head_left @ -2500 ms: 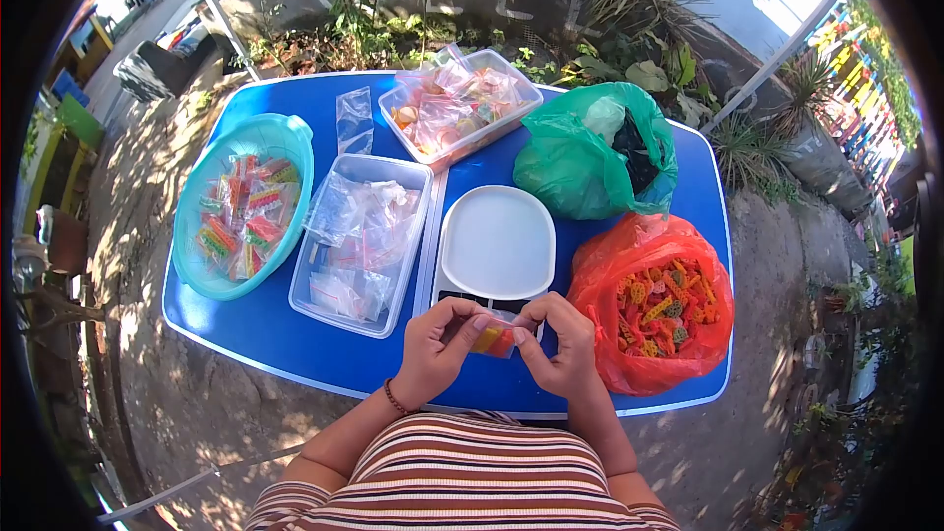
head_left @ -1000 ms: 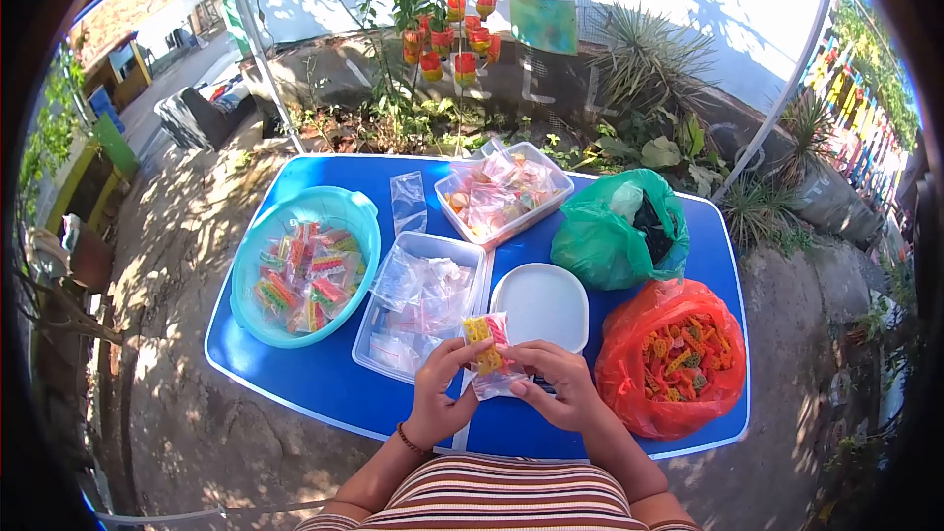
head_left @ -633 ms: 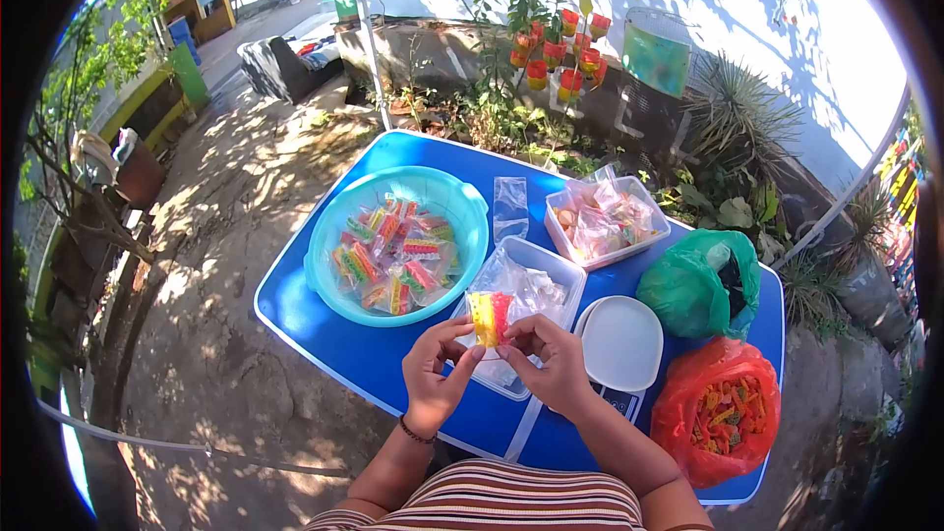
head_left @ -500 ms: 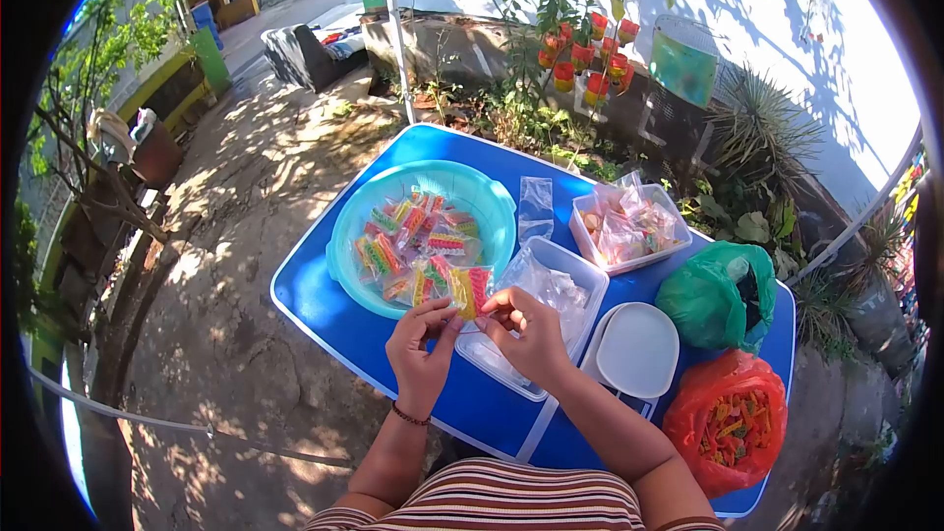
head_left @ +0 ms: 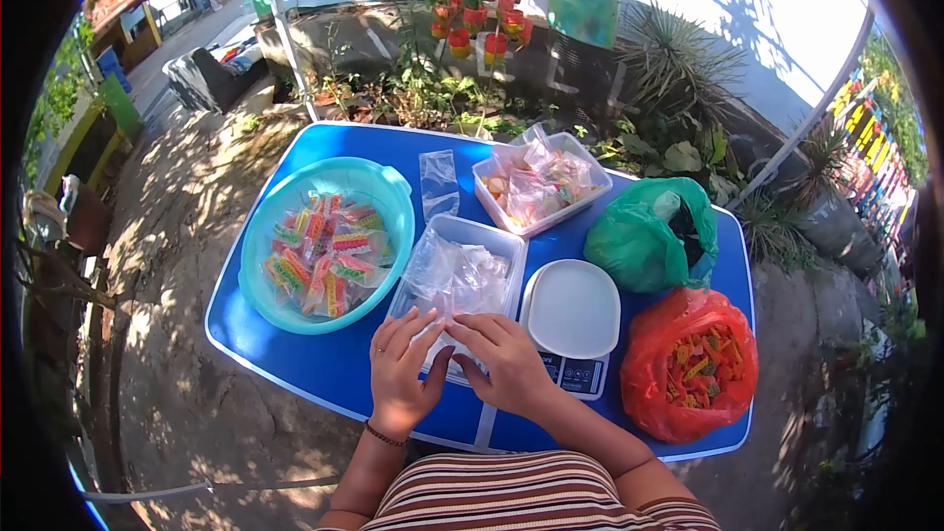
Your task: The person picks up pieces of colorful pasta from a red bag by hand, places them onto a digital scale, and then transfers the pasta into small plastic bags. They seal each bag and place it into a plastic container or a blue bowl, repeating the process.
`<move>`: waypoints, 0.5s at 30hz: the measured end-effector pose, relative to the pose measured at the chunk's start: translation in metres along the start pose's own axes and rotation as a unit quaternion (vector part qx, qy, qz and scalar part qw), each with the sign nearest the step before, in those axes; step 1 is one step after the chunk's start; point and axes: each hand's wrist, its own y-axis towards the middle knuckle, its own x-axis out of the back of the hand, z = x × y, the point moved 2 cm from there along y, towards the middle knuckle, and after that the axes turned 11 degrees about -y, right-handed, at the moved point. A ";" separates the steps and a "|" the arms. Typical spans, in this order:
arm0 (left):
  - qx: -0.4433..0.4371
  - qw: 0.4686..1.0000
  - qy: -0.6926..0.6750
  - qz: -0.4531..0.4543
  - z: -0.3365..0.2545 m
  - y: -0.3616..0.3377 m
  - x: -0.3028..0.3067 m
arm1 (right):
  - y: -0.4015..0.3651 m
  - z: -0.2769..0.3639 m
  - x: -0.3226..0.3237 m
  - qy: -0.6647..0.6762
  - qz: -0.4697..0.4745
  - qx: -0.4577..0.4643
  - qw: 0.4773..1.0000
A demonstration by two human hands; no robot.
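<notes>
My left hand and my right hand are side by side over the near end of a clear plastic container. Inside it lie transparent plastic bags, and my fingertips reach down to their near edge. The fingers of both hands are stretched out, thumbs apart from them. Whether any fingertip pinches a bag is hard to see. To the left stands a turquoise basin with several packets of colourful crinkled sticks.
Right of my hands, a white lidded tub sits on a digital scale. Beyond are a green plastic bag, a red bag of loose coloured sticks, a box of small packets and a flat clear bag.
The filled packet that both hands held by the basin is out of them. My hands have moved to the container of bags, and the view has turned to the right.
</notes>
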 end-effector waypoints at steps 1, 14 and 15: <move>-0.019 0.999 -0.014 0.032 -0.008 0.003 -0.011 | -0.014 -0.004 0.012 -0.072 -0.032 -0.012 0.997; -0.237 0.894 -0.243 0.293 -0.141 0.042 -0.167 | -0.181 -0.056 0.152 -0.263 -0.206 -0.318 0.887; -0.243 0.887 -0.231 0.317 -0.148 0.041 -0.180 | -0.194 -0.064 0.156 -0.262 -0.211 -0.345 0.877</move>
